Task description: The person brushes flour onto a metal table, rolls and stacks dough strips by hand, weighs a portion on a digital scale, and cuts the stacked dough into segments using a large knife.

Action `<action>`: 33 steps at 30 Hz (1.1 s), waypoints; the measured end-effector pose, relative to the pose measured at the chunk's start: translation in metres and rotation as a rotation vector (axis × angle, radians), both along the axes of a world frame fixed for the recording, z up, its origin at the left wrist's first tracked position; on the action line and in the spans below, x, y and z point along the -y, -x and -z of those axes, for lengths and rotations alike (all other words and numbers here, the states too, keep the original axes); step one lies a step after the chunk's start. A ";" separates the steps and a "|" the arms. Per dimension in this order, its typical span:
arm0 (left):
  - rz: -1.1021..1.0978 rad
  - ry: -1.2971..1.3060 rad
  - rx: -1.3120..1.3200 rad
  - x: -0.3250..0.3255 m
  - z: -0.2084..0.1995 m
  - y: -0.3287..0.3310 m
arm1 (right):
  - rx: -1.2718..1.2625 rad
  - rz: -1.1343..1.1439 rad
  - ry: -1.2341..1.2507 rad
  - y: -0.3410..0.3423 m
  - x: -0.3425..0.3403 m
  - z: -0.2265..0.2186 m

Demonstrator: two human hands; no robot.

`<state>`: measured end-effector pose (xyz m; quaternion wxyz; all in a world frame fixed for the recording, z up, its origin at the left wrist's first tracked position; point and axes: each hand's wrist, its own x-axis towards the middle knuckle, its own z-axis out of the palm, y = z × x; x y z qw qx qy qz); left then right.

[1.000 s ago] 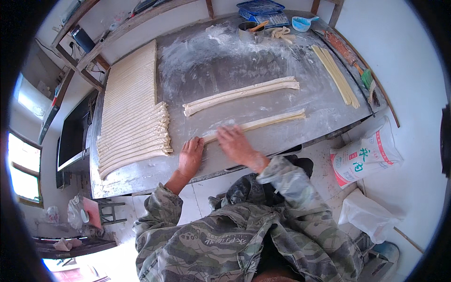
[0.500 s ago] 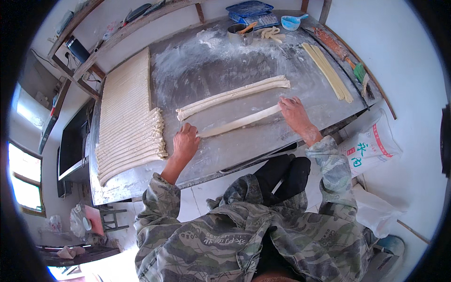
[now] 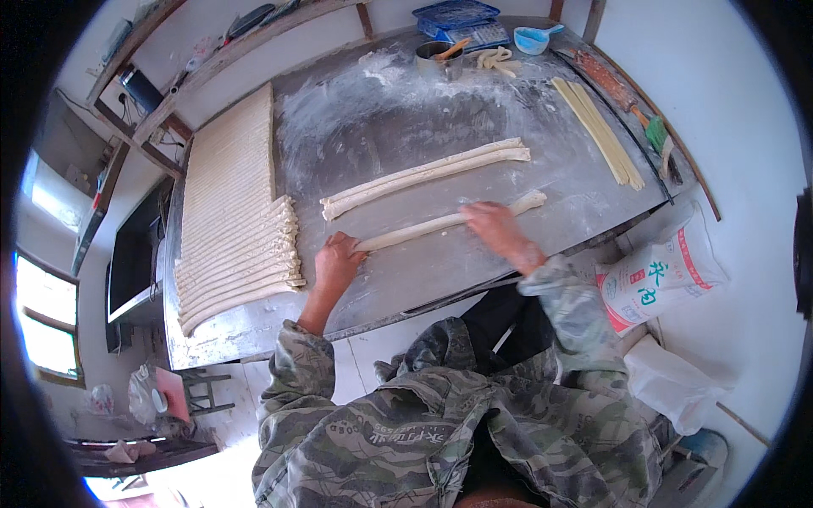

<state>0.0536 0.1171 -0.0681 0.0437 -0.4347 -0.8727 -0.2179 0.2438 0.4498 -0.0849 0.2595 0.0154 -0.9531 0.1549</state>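
A long, pale dough strip point(image 3: 415, 231) lies slantwise on the floured table, near its front edge. At its left end my left hand point(image 3: 337, 261) is closed, pinching the dough with its fingers. My right hand point(image 3: 498, 232) is at the strip's right half, smeared by motion, so I cannot tell how its fingers are set. Beyond that hand the strip's right end point(image 3: 530, 201) lies bare on the table. Just behind it two dough strips point(image 3: 428, 173) lie side by side. Many more dough strips point(image 3: 229, 203) are packed closely in a row on the left.
At the back stand a blue scale point(image 3: 466, 32), a metal pot point(image 3: 438, 61) and a blue scoop point(image 3: 533, 39), near some dough scraps point(image 3: 498, 59). Thin yellowish strips point(image 3: 598, 131) lie on the right by a brush point(image 3: 656, 134). A white sack point(image 3: 660, 275) leans below the table's right edge.
My right hand has let go of the strip's right end and moved left along it. My left hand stays at the left end.
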 end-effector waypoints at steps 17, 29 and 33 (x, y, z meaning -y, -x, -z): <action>0.028 -0.055 -0.003 0.026 0.008 0.017 | 0.130 -0.247 0.138 0.089 0.126 -0.021; -0.081 0.028 -0.002 0.009 -0.011 -0.002 | 0.009 -0.172 0.064 0.067 0.072 0.000; -0.143 0.047 -0.023 0.017 -0.009 -0.001 | 0.045 -0.027 0.075 0.020 -0.001 -0.007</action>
